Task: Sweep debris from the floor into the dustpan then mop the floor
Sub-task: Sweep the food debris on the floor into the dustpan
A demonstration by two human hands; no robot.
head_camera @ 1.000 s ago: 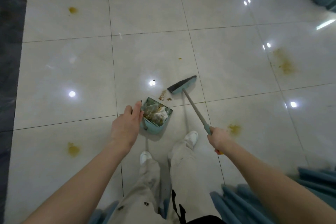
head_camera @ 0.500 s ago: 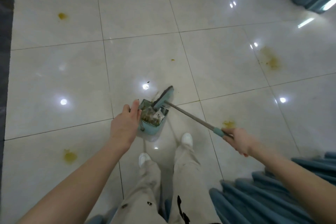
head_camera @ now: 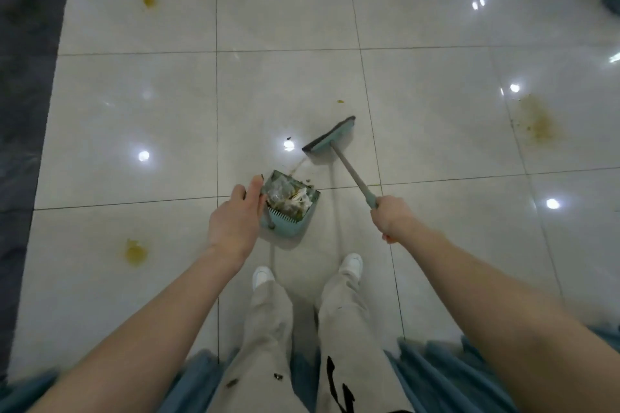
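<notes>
Beyond dustpan (head_camera: pixel 291 211), right hand (head_camera: pixel 391 218) fisted on broom (head_camera: pixel 330 139); left hand (head_camera: pixel 235 221) steadying dustpan.

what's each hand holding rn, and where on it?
Right hand: broom, gripped at the teal end of its handle. Left hand: over the dustpan, apparently on its upright handle; the grip itself is hidden.
</notes>
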